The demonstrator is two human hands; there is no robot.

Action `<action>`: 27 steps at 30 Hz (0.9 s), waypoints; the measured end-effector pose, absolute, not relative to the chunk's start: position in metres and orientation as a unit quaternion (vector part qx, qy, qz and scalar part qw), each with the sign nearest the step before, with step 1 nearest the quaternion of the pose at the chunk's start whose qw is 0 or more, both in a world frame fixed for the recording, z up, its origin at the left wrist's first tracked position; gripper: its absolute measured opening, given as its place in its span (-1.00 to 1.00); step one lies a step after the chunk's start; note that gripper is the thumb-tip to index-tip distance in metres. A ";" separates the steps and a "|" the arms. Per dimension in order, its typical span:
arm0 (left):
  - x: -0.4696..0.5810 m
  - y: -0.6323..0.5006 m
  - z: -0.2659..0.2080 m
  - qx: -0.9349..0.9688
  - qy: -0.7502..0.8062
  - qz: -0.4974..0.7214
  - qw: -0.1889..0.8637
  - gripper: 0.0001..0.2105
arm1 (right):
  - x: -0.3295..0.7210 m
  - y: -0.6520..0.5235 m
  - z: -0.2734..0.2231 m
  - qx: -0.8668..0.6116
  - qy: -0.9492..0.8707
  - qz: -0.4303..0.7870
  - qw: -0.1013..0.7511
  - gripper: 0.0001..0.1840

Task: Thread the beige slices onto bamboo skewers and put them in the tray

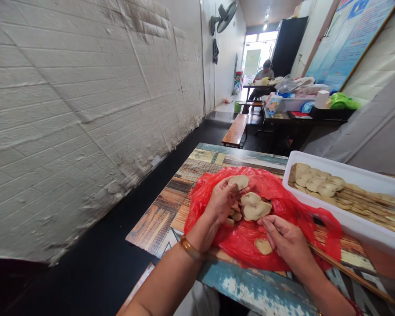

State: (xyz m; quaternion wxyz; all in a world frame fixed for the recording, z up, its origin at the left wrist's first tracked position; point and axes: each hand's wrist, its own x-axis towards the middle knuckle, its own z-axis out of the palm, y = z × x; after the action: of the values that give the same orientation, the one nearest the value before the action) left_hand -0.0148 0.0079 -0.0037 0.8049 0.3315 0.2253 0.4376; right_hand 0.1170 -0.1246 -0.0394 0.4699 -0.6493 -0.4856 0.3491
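Observation:
My left hand is closed in a pinch on a thin, round, tan slice, held above a red plastic bag. My right hand also pinches, its fingertips at the lower end of a skewer of overlapping tan slices. The stick is mostly covered by the slices; a thin tip shows near my left fingers. More loose slices lie on the bag below my left hand, partly hidden. One single slice rests on the bag beside my right hand.
A white plastic box with many skewered slices stands on the right of the patterned table. Long thin sticks lie by my right forearm. Beyond are a wooden bench, a cluttered table and a seated person. A white wall runs along the left.

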 end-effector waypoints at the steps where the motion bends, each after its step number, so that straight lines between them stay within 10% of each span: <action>1: -0.016 0.008 -0.003 0.333 0.228 0.444 0.800 -0.65 | 0.117 -0.125 -0.039 -0.651 -0.488 0.347 0.467 -0.58; 27: -0.018 0.010 -0.009 0.394 0.270 0.456 0.751 -0.54 | 0.121 -0.125 -0.038 -0.672 -0.509 0.315 0.436 -0.57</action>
State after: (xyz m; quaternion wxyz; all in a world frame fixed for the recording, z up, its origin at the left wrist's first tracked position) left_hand -0.0180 0.0102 -0.0093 0.7513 0.3936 0.2696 0.4560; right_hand 0.1208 -0.1253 -0.0375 0.4362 -0.6718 -0.5087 0.3155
